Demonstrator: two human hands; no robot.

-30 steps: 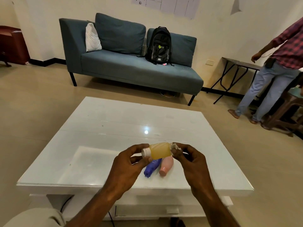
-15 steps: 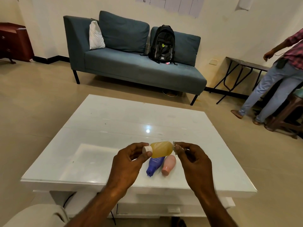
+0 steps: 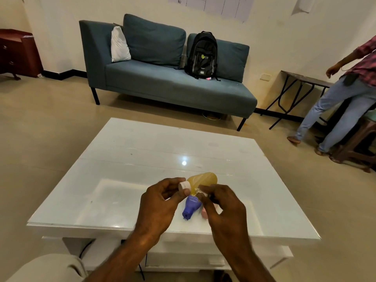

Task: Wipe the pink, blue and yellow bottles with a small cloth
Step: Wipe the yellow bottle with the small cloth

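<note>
A blue sofa (image 3: 162,78) stands against the far wall with a black backpack (image 3: 202,55) on it, whose round yellow-green logo and small lettering are too blurred to read, and nearer lies a glossy white table (image 3: 142,159). Above the table's near part the left hand (image 3: 160,206) pinches the white cap of the yellow bottle (image 3: 203,179), held tilted in the air, while the right hand (image 3: 221,208) presses a small cloth (image 3: 200,191) against the bottle's neck. Beneath the hands the blue bottle (image 3: 190,207) and pink bottle (image 3: 204,215) lie side by side on the table, the pink one mostly hidden; no label shows on any bottle.

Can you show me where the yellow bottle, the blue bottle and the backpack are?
yellow bottle (image 3: 203,178), head view, on its body.
blue bottle (image 3: 190,206), head view, on its body.
backpack (image 3: 202,55), head view, on its front.
</note>
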